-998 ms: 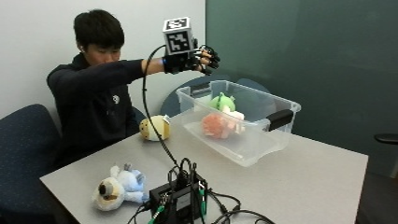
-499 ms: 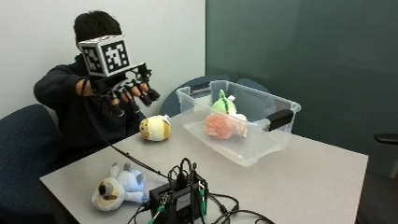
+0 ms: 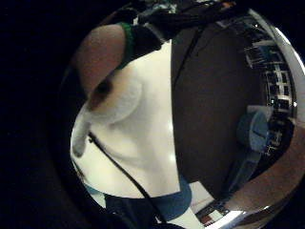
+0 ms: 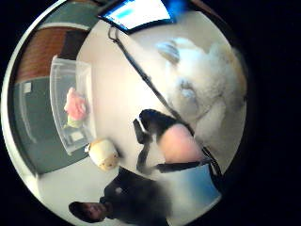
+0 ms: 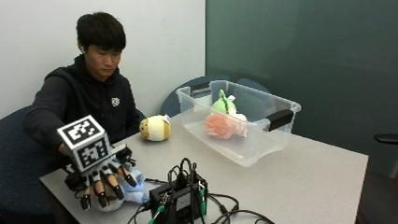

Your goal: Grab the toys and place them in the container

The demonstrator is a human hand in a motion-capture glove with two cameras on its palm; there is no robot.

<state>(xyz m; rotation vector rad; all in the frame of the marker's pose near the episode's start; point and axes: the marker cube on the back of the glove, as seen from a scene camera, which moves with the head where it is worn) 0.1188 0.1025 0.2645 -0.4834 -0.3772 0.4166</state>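
Down from the bin, grip (image 5: 99, 186) covers corner toy (image 5: 133, 184).

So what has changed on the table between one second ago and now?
The gloved right hand moved from above the container down to the table's near corner, and its fingers now reach over the blue-and-white plush toy; a grip cannot be confirmed. The yellow plush and the two toys in the container stayed where they were.

Outside view across table (image 5: 323, 172); both palm views close above it, sharing tabletop.
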